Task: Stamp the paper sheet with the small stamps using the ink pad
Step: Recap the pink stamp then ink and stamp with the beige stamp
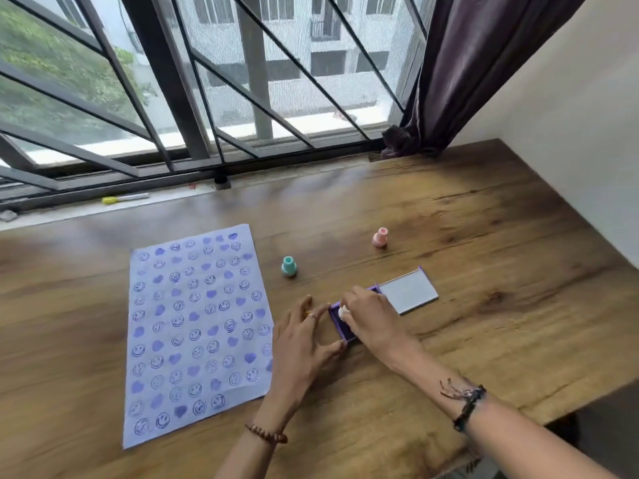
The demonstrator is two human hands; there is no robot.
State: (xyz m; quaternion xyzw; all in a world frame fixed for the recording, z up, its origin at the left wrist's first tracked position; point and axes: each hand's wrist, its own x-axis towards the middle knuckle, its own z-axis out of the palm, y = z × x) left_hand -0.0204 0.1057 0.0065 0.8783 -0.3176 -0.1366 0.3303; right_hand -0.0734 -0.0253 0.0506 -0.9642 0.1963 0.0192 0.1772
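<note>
Right hand (371,319) pinched white stamp (343,311) onto ink pad (340,326); left hand (304,344) spread, steadying. Best pressed flat, evenly.

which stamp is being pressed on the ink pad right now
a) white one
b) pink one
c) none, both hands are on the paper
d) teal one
a: the right hand presses a white stamp onto the purple ink pad, while the teal stamp and pink stamp stand untouched on the table.

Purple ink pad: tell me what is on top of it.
On the open purple ink pad, the right hand presses a small white stamp. The left hand steadies its edge. The hands hide most of the inked surface.
</note>
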